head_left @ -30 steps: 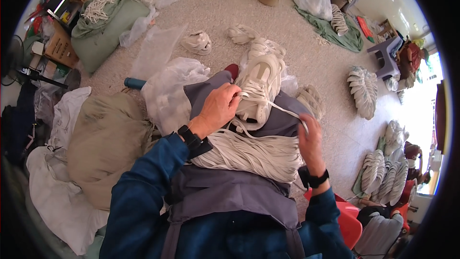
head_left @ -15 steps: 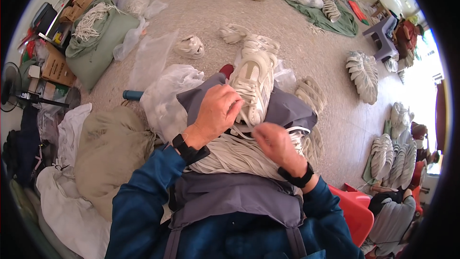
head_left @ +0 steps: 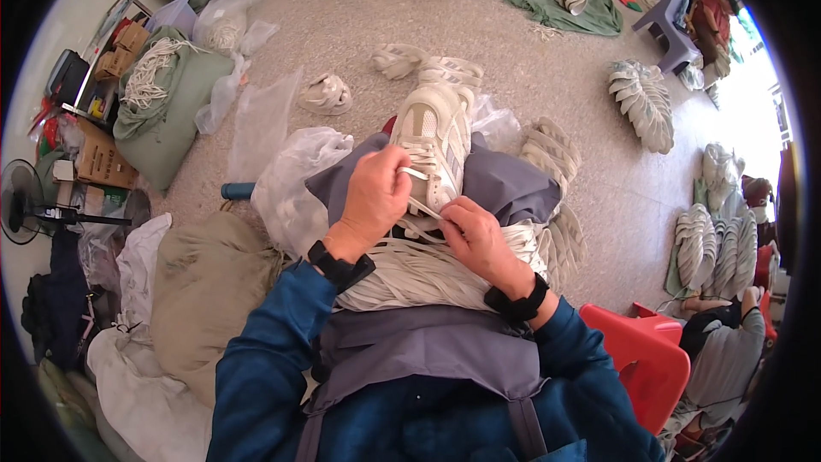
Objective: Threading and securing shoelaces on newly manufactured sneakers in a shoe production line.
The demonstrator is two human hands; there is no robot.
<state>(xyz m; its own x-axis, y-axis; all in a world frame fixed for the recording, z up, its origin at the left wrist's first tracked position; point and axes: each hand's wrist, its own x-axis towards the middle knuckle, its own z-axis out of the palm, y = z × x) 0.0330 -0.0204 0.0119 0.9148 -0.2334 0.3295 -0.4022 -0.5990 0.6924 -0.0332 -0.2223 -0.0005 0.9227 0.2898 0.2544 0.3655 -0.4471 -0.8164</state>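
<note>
A beige and white sneaker (head_left: 445,124) lies on my lap with its toe pointing away from me. My left hand (head_left: 376,192) is closed beside its lacing, pinching a flat white shoelace (head_left: 416,174) that bends out from the fingers. My right hand (head_left: 479,235) is closed near the heel end, fingertips pressed on a lace stretch that runs toward my left hand. Under both wrists a thick bundle of off-white laces (head_left: 410,281) lies across the grey apron (head_left: 428,346). The exact lace ends inside my fingers are hidden.
A single shoe (head_left: 326,95) and stacked shoe uppers (head_left: 552,158) lie on the floor ahead. To the left are a clear plastic bag (head_left: 299,192), cloth sacks (head_left: 205,282) and a fan (head_left: 24,197). A red chair (head_left: 641,364) stands at right, beside a seated person (head_left: 727,359).
My right hand has moved left and up to the shoe's heel end and is now pinching a lace. My left hand has shifted slightly left. The whole view has turned a little.
</note>
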